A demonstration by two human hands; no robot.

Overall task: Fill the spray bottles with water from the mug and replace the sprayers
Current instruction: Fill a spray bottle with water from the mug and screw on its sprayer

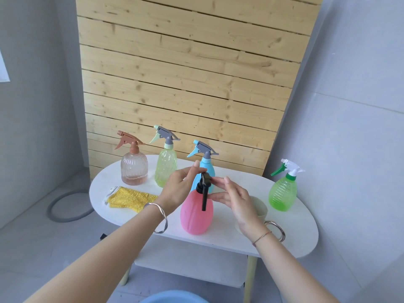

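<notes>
While my left hand (182, 184) pinches the black sprayer (203, 186) and my right hand (232, 199) hovers open, cross-threading could tip the pink bottle (196, 213).

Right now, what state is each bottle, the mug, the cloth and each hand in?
Pink bottle: upright, black sprayer on its neck.
Left hand: fingers at the sprayer top.
Right hand: fingers by the sprayer collar.
Amber bottle: sprayer on, a little liquid.
Yellow-green bottle: sprayer on.
Blue bottle: sprayer on.
Green bottle: sprayer on.
Mug: upright, contents hidden.
Yellow cloth: lying folded.
</notes>
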